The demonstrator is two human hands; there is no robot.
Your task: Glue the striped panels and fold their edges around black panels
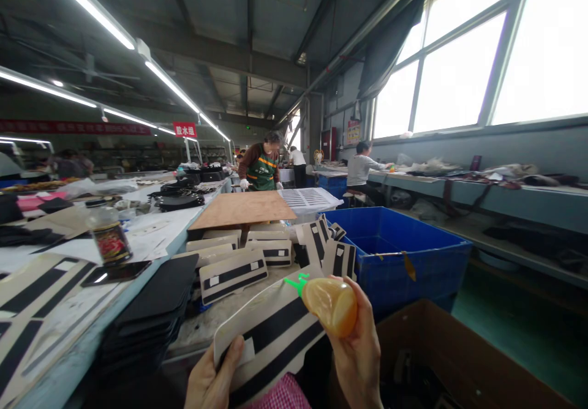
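Observation:
My left hand [217,372] grips the lower left edge of a beige panel [271,311] with two black strips and a small white label, its thumb on top. In my right hand [356,341] is a soft bottle [329,305] of amber liquid, tilted so its green nozzle [296,283] points left at the panel's upper edge. A thin shiny line runs along that edge. More striped panels [234,274] lie just beyond. To the left of the held panel is a stack of black sheets [149,305].
A blue bin [404,250] stands to the right, above an open cardboard box [482,360]. At the left are a dark-labelled bottle [109,237] and a phone [117,273]. Beyond a brown board [243,207], a person in a green apron [261,167] stands.

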